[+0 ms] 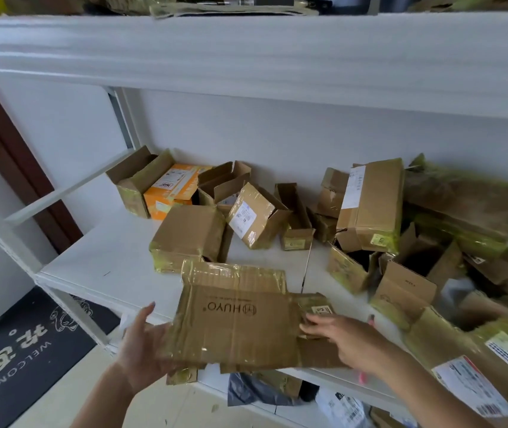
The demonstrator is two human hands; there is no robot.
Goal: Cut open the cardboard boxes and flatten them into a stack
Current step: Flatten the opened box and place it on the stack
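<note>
A flattened cardboard box (pixel 234 329) printed "HUYO" and covered in yellowish tape is held over the front edge of the white shelf (pixel 98 267). My left hand (pixel 141 347) grips its left edge, fingers underneath. My right hand (pixel 348 341) lies on its right side, with straight fingers pressing a taped flap (pixel 314 307). A pink object (pixel 371 319) shows just behind that hand and again below the wrist; I cannot tell whether the hand holds it. Several unflattened boxes (pixel 259 214) lie further back on the shelf.
An orange box (pixel 169 193) sits at the back left among open cartons. Larger boxes (pixel 370 205) pile up on the right, one with a shipping label (pixel 475 387). An upper shelf (pixel 246 57) overhangs. A dark welcome mat (pixel 24 344) lies on the floor to the left, and bags (pixel 256 390) sit below.
</note>
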